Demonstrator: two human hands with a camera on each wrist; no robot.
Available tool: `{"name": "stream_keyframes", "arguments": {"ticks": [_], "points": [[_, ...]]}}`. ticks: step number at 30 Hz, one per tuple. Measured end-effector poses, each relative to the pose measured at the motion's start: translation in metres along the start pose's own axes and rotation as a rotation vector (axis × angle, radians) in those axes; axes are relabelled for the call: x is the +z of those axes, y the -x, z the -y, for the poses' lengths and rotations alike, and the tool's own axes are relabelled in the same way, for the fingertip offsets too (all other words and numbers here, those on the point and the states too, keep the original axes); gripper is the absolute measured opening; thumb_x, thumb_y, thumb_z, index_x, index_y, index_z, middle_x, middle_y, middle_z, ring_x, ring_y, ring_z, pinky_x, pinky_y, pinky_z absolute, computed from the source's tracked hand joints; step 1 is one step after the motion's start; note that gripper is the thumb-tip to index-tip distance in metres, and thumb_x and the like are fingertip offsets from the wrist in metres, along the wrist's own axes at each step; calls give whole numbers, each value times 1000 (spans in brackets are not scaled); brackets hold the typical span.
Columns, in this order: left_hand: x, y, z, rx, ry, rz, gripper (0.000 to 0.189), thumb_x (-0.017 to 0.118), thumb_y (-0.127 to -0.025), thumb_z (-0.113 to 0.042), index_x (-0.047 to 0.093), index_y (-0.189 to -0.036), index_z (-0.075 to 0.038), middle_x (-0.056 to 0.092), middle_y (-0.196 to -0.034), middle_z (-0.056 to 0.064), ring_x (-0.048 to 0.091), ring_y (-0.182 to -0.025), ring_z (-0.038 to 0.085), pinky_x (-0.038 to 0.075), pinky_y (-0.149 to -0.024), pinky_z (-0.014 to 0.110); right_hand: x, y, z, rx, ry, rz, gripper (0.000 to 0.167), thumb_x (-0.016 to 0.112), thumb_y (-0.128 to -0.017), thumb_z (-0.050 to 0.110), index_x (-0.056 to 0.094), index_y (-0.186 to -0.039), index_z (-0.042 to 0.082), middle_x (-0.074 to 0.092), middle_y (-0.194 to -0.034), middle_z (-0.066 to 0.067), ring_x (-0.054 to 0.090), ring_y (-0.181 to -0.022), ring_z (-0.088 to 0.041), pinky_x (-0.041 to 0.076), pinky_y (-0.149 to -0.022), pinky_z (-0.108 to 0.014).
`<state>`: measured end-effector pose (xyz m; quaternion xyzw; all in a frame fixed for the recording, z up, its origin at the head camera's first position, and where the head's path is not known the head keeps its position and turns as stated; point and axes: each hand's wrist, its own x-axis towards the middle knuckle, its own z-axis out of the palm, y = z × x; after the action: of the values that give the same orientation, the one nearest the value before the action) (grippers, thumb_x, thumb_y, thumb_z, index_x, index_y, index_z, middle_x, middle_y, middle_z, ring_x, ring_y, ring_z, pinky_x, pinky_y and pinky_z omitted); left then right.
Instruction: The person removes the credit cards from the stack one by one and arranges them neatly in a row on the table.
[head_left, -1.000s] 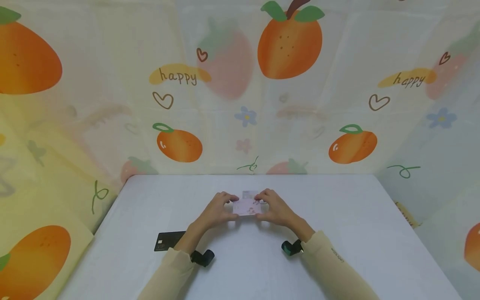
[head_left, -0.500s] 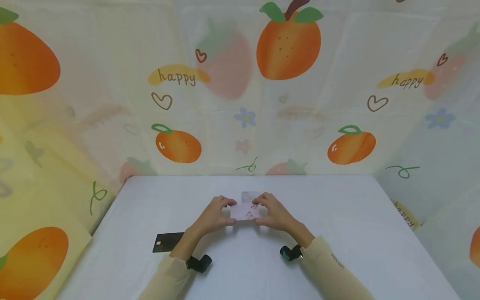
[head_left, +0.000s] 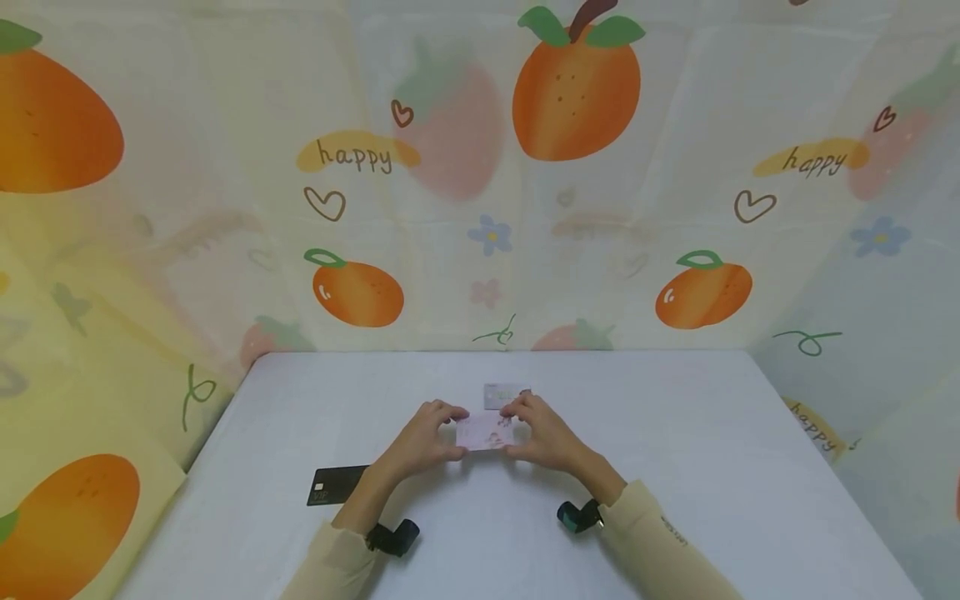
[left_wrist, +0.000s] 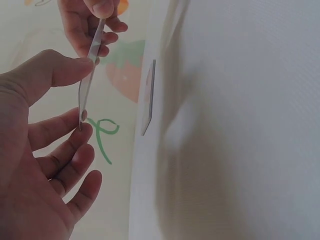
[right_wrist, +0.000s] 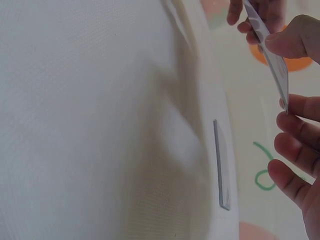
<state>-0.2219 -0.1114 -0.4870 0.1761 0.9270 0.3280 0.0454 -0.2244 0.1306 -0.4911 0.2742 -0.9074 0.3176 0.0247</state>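
Between both hands is a pale pink card (head_left: 483,432) with a small flower print, raised above the white table (head_left: 675,450). My left hand (head_left: 425,437) pinches its left end between thumb and fingers. At the other end my right hand (head_left: 546,430) pinches it the same way. Edge-on in the left wrist view, the card (left_wrist: 90,70) looks thin, with thumb on one face and fingertips at the far edge. Just beyond the hands lies a silvery-grey card (head_left: 502,396) flat on the table, its right corner close to the right fingers.
A black card (head_left: 333,486) marked VIP lies on the table at the left, partly covered by the left forearm. Black wrist cameras (head_left: 395,538) sit at both wrists. A fruit-printed cloth (head_left: 465,250) hangs behind and beside the table.
Both hands have drawn the pink card slightly toward the body and left, and more of the silvery-grey card behind it shows. The black card has stayed in place.
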Motion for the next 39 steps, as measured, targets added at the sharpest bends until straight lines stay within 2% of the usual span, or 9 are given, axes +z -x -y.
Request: {"name": "stream_keyframes", "arguments": {"ticks": [4,11,20,27,34,39], "points": [[-1,4,1,11,-6,-1,49,80,-75,-25,65,-120,-15,61,-114,4,52,-107,22,48,-88,41,2,1,3,8,-7,8,44,80,-74,22,65,-113,9,56,-109,-4,51,-100,-17,47,-87,-36],[-3,10,0,-28,22,4,49,80,-77,-27,65,-122,-17,60,-116,3,52,-109,21,48,-90,40,3,2,6,20,-16,18,45,81,-75,22,65,-115,10,56,-110,-3,51,-101,-15,47,-87,-34],[-2,15,2,-43,43,2,48,81,-75,-25,65,-120,-17,61,-115,2,53,-109,21,48,-90,41,7,2,8,7,-13,32,44,80,-75,23,65,-114,9,56,-109,-4,52,-100,-16,47,-87,-35],[-1,20,9,-25,29,-12,48,82,-74,-23,66,-119,-15,62,-113,2,53,-106,21,47,-87,39,10,-1,12,-9,19,64,44,79,-75,24,66,-115,10,58,-109,-4,52,-100,-16,47,-89,-36],[-8,30,14,-64,3,-13,48,83,-72,-23,66,-117,-16,61,-111,0,52,-103,18,46,-85,38,18,-7,19,-58,24,87,44,80,-75,25,67,-114,9,58,-107,-3,53,-99,-16,47,-89,-35],[-10,37,21,-63,-11,-10,49,84,-71,-22,67,-116,-16,61,-108,0,53,-103,19,46,-86,38,27,-9,23,-74,15,94,44,81,-74,23,67,-113,8,58,-105,-2,52,-99,-16,46,-88,-32]]}}
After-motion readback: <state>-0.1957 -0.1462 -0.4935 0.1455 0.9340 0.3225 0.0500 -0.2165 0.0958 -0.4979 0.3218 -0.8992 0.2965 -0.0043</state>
